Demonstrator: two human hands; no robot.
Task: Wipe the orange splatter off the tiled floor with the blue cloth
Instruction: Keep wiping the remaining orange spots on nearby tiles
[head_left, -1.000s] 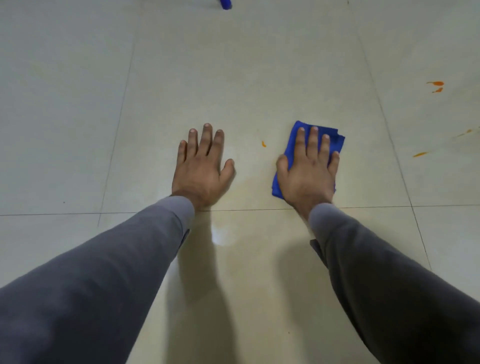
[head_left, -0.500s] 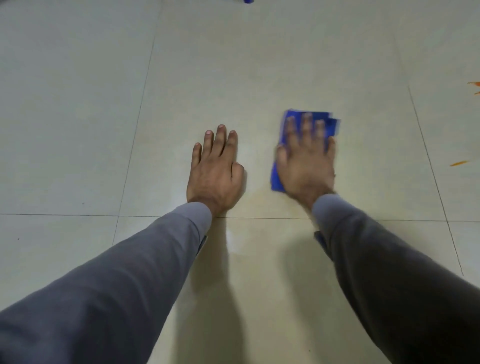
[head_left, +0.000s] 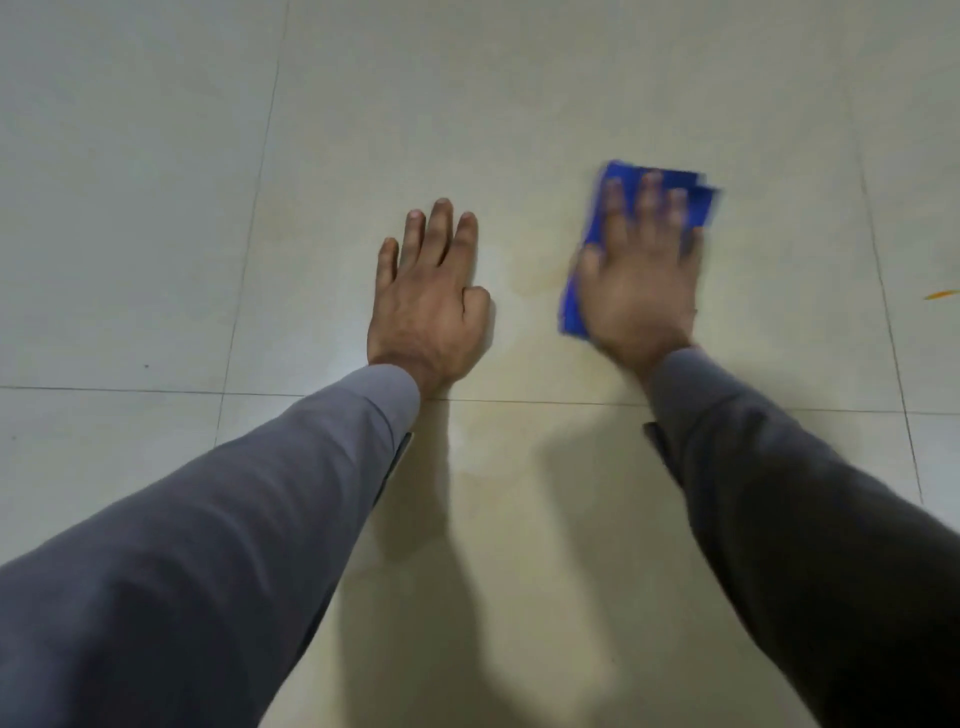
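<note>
Under my flat right-hand fingers (head_left: 644, 208) lies soft, matt blue cloth (head_left: 571, 301); around my fingers, smooth, glossy tiled floor (head_left: 156, 208). My sleeves (head_left: 260, 519) are matt grey fabric.

Right hand (head_left: 641, 291) is flat on the folded blue cloth (head_left: 670, 182), fingers (head_left: 649, 202) straight and blurry, with cloth poking out past the fingertips and along the thumb side. Left hand (head_left: 428, 306) is planted palm-down on the tiled floor (head_left: 156, 208) just beside it, fingers together, and there's a faint yellowish smear between the two thumbs. One little orange splatter (head_left: 941, 295) sits well off past the right hand's pinky side, near the frame edge.
</note>
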